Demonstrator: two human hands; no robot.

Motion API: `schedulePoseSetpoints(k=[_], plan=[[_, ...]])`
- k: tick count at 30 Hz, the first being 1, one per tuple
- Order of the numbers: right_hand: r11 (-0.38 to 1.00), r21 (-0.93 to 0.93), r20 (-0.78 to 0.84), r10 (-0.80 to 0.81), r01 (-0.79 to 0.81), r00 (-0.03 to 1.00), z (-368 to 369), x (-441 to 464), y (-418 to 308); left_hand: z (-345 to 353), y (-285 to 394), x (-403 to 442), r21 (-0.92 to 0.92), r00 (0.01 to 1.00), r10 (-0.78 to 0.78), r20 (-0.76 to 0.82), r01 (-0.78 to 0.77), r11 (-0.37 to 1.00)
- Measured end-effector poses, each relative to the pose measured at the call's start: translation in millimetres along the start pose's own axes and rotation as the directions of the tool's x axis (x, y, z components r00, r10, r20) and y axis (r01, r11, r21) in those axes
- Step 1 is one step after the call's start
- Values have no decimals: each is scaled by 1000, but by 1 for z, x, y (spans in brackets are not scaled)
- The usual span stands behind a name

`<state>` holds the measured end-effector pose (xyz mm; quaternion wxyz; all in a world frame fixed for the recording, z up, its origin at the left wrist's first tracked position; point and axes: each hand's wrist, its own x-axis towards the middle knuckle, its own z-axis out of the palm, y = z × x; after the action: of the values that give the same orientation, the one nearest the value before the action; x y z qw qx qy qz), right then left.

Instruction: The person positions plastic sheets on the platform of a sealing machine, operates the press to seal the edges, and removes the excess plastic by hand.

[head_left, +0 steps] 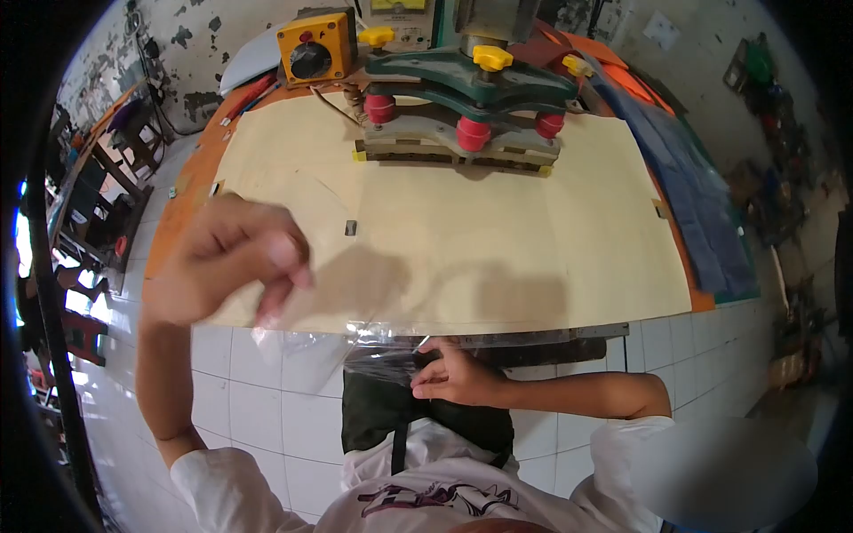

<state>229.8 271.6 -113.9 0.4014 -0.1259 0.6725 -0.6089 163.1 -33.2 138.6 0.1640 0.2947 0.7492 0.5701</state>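
Clear plastic film point(382, 342) lies along the table's front edge and hangs over it, above my lap. My left hand point(233, 258) is raised over the left front of the cream sheet point(613, 231), slightly blurred, its fingers curled; its lower fingertips are close to the left end of the film. What it pinches is too unclear to name. Just beyond the table's front edge, my right hand point(453, 377) is closed beside the film, with a thin pale item showing at its fingertips.
A green press head point(471, 80) with red knobs stands at the back of the table. To its left is a yellow control box point(315, 49). Blue material point(689, 195) hangs along the right edge. A small dark piece point(351, 227) lies on the sheet.
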Motion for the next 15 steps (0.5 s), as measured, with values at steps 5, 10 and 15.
schedulePoseSetpoints(k=[5, 10, 15], plan=[[708, -599, 184, -333, 374, 925, -3, 18, 22, -78, 17, -7, 321, 997, 78, 13, -78, 944], [694, -457, 268, -489, 557, 830, 4, 5, -15, -153, -3, -34, 132, 921, 178, -347, -140, 981], [796, -37, 346, -558, 605, 755, -23, -29, -26, -160, 11, -22, 121, 621, 232, -748, -217, 969]])
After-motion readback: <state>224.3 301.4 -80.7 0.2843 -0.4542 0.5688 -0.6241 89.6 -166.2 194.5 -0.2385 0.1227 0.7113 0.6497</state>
